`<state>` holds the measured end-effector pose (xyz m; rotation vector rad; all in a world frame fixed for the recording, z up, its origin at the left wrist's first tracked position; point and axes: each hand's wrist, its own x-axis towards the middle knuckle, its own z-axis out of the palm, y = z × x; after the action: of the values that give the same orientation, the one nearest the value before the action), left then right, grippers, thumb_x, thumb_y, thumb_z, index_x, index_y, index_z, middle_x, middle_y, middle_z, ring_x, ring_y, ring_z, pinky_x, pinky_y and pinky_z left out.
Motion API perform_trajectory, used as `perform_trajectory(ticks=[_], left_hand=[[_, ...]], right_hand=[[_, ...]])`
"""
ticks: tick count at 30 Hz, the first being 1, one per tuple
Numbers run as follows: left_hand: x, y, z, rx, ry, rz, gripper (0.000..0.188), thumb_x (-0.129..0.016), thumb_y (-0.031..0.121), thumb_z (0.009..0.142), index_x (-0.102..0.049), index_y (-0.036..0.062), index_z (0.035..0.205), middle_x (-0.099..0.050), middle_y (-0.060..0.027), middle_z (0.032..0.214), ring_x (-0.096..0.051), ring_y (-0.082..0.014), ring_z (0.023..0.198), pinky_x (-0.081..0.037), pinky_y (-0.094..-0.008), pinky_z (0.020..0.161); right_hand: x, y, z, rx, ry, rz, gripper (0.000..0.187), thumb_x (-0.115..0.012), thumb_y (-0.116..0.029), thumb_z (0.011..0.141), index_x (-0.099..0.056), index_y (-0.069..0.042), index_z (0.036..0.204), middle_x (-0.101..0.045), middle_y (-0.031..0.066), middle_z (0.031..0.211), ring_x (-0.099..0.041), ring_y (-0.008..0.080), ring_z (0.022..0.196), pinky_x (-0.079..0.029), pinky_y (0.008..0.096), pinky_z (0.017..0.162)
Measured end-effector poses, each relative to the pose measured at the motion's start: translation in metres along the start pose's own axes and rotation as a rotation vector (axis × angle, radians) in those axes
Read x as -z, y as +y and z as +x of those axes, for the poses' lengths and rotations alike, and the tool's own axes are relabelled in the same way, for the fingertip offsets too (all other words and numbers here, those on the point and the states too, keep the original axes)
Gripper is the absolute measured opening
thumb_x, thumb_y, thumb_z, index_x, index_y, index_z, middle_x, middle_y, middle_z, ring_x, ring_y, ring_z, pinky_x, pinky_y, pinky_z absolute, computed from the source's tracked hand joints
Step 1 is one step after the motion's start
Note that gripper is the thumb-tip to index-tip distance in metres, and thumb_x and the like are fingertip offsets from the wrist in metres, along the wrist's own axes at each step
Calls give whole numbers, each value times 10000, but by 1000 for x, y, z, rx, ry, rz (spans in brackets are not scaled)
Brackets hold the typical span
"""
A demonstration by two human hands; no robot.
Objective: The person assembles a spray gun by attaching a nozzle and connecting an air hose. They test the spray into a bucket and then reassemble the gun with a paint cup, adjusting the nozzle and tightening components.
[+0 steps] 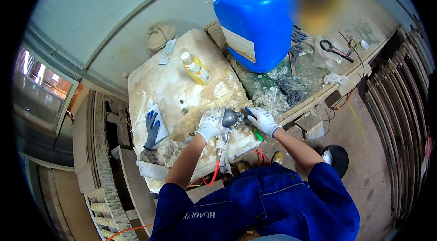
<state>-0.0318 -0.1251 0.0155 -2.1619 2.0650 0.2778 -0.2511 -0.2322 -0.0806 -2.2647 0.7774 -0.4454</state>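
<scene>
Your left hand (212,123), in a white glove, is clasped around the grey metal tool (230,118) over the near part of the bench (152,79), with a red hose (215,171) hanging below it. Your right hand (264,122), gloved likewise, is just beside the tool's right end with fingers bent (whether they grip any part cannot be determined from this view), and a green handle (258,135) is noted just below it. A yellow-labelled bottle (196,69) is located farther back, with a blue jerrycan (257,18) beyond to the right.
</scene>
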Motion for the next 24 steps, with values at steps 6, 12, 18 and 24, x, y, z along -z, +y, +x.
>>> perform_trajectory(ticks=[6, 12, 18, 24], left_hand=[[0, 17, -8, 58, 17, 108, 823, -794, 518, 624, -493, 83, 1255, -584, -160, 1160, -593, -332, 1070, -499, -435, 900], [-6, 16, -13, 118, -1, 14, 885, -795, 532, 617, -474, 73, 1302, -580, -176, 1178, -591, -341, 1073, -488, -449, 903], [-25, 5, -14, 98, 95, 31, 923, -787, 572, 606, -467, 60, 1304, -582, -168, 1179, -589, -338, 1066, -468, -446, 915], [-12, 15, -7, 109, 25, 8, 914, -813, 529, 583, -487, 71, 1303, -582, -171, 1206, -569, -330, 1100, -461, -429, 937]], right_hand=[[-11, -23, 16, 1, -53, -346, 215, -573, -319, 906, -617, -111, 936, -661, 129, 926, -655, 315, 855, -518, 432, 724], [-35, -38, 14, -66, 52, -332, 312, -558, -395, 891, -638, -95, 859, -687, 151, 821, -677, 311, 767, -520, 444, 668], [-4, -41, 9, -55, -9, -199, 375, -578, -412, 880, -609, -75, 1042, -659, 175, 1013, -657, 331, 870, -513, 457, 734], [-5, -37, 28, 16, -65, -336, 296, -576, -405, 885, -633, -120, 943, -677, 121, 877, -665, 320, 829, -514, 440, 704]])
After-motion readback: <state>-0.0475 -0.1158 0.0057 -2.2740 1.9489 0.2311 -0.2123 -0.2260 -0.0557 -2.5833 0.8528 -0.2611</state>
